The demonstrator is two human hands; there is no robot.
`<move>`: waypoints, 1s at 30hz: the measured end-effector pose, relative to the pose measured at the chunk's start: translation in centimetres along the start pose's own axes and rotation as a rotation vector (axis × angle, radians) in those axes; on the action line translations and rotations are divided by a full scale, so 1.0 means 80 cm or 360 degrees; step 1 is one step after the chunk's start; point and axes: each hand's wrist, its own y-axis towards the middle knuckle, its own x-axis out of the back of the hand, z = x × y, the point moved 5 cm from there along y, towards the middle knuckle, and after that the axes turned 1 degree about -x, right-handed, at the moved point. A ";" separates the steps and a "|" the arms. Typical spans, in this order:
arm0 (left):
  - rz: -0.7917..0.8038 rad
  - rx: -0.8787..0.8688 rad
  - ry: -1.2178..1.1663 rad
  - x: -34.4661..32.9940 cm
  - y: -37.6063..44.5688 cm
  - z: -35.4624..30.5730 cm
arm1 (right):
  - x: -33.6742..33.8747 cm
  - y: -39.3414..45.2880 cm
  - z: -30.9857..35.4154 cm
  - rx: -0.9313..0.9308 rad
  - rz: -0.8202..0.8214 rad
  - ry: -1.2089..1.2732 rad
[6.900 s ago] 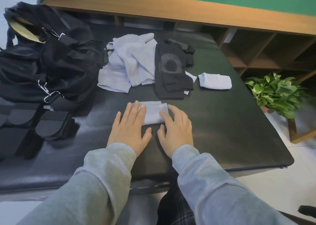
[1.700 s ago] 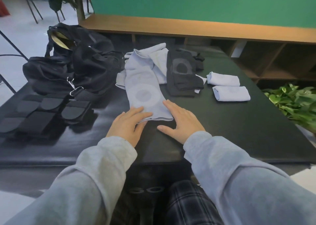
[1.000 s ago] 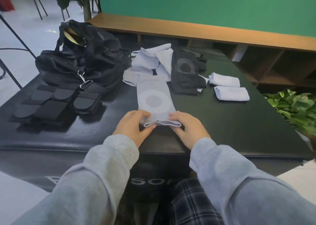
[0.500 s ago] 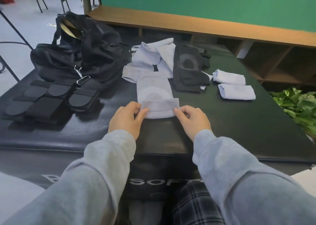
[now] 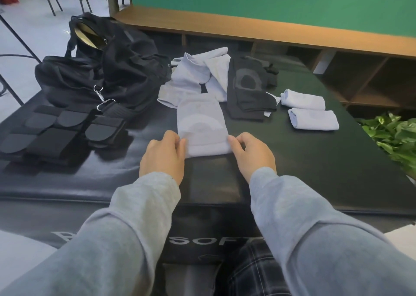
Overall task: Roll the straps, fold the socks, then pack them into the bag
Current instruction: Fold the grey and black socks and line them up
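Head | left hand (image 5: 162, 158), right hand (image 5: 253, 155) pinch lavender sock (image 5: 202, 126) (half-folded) | table (image 5: 315, 160)

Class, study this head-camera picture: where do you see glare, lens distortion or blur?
Head view: pale glare streaks the glossy black table beside the black straps; wide-angle distortion bows the wooden shelf; the plant at the frame's edge looks soft.

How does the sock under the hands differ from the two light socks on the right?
The sock under the hands is only partly folded, its near end turned over and the rest flat; the two folded socks are compact bundles. The left hand and right hand pinch its near corners; nothing touches the folded socks. It lies at the table's near middle; they lie side by side apart. All are pale lavender.
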 end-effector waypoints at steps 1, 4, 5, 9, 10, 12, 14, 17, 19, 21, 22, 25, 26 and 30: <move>-0.0005 -0.0006 0.0012 -0.001 0.001 0.000 | 0.000 0.001 0.001 0.0005 -0.0008 -0.0014; -0.0027 -0.0041 0.0052 -0.004 0.005 0.001 | -0.002 0.002 0.005 0.0025 -0.0029 -0.0063; -0.0038 -0.0050 0.0075 -0.005 0.007 0.001 | -0.001 0.001 0.006 0.0036 -0.0039 -0.0083; -0.0072 -0.0042 0.0102 -0.005 0.009 -0.001 | 0.000 0.000 0.012 0.0119 -0.0073 -0.0209; -0.0088 -0.0043 0.0087 -0.004 0.008 -0.002 | 0.000 0.001 0.014 0.0136 -0.0079 -0.0240; -0.0155 -0.0118 0.0063 -0.001 0.006 -0.006 | 0.000 0.001 0.017 0.0160 -0.0085 -0.0280; -0.0239 -0.0296 0.0064 0.000 0.003 -0.010 | 0.000 0.000 0.018 0.0180 -0.0093 -0.0279; -0.0199 -0.0560 0.0068 -0.003 -0.001 -0.015 | 0.001 -0.004 0.021 0.0270 -0.0124 -0.0223; -0.0119 -0.0573 0.0057 -0.004 -0.002 -0.019 | 0.001 -0.006 0.022 0.0363 -0.0146 -0.0209; -0.0045 -0.0544 0.0083 -0.005 -0.001 -0.021 | -0.001 -0.008 0.024 0.0456 -0.0186 -0.0179; 0.0006 -0.0538 0.0120 -0.006 -0.001 -0.021 | -0.001 -0.009 0.026 0.0507 -0.0213 -0.0151; 0.0101 -0.0554 0.0178 -0.008 -0.001 -0.022 | -0.004 -0.011 0.031 0.0603 -0.0149 -0.0151; 0.0095 -0.0550 0.0177 -0.008 0.000 -0.022 | -0.006 -0.010 0.031 0.0603 -0.0074 -0.0184; 0.0058 -0.0513 0.0144 -0.008 0.000 -0.020 | -0.011 -0.007 0.031 0.0609 0.0095 -0.0248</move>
